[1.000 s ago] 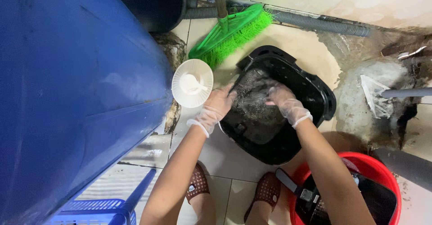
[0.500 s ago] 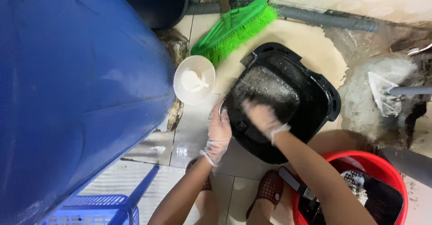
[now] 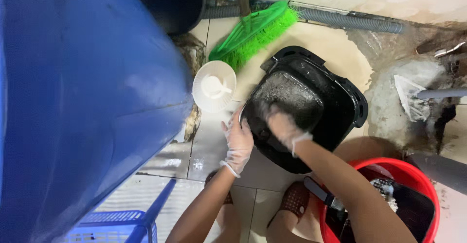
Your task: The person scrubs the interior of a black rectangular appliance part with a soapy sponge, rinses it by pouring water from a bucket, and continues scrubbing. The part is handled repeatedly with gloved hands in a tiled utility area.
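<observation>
Basket (image 3: 335, 102): on the wet floor by your feet, suds inside.
Left hand (image 3: 239, 138): gloved, gripping its near rim.
Right hand (image 3: 283, 126): gloved, scrubbing inside; whether it holds anything, you cannot tell.
Progress: mid-scrub; grime and foam remain, unrinsed.

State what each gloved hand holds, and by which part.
Left hand grips the black basket by its near-left rim. Right hand presses inside it; whether it holds anything cannot be told.

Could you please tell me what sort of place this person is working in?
Probably a tiled wash area or utility corner: wet floor tiles, a grey drain hose along the wall, a green broom and a big blue barrel.
</observation>
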